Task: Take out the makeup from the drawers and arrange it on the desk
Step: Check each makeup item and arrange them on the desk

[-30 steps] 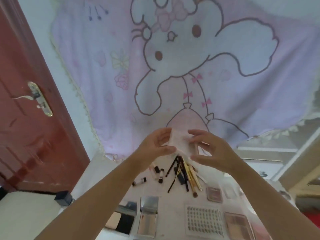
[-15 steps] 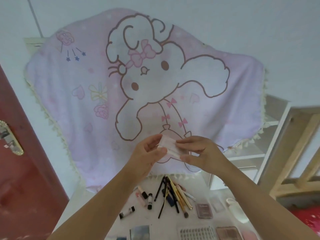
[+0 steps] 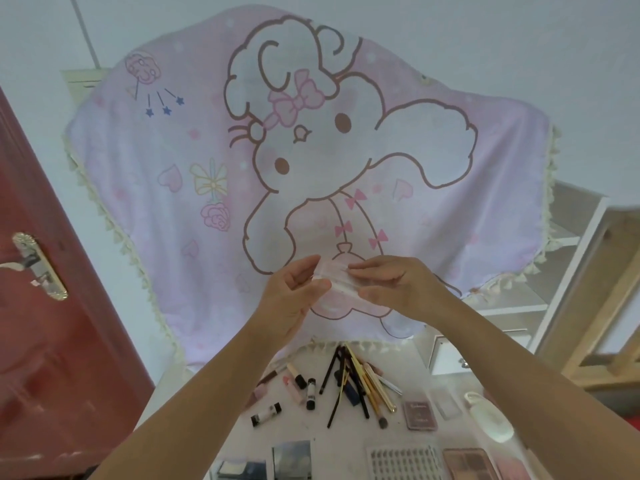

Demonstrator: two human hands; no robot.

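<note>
Cloth (image 3: 450,209), one, pink with cartoon print, hangs behind one white desk (image 3: 415,386). Left hand (image 3: 291,299) and right hand (image 3: 398,289) each pinch one small clear packet (image 3: 334,277), contents blurred, above the desk. Below: roughly a dozen brushes and pencils (image 3: 356,382), about four small tubes (image 3: 303,386), one pink compact (image 3: 419,414).

A pale wall (image 3: 485,46) fills the far side, with a pink cartoon cloth (image 3: 173,237) hung across it, fringed in cream tassels. On the left stands a red door (image 3: 52,323) with a brass handle (image 3: 38,268). To the right are white shelves (image 3: 540,306) and a bare wooden frame (image 3: 602,299). Soft, even light.
</note>
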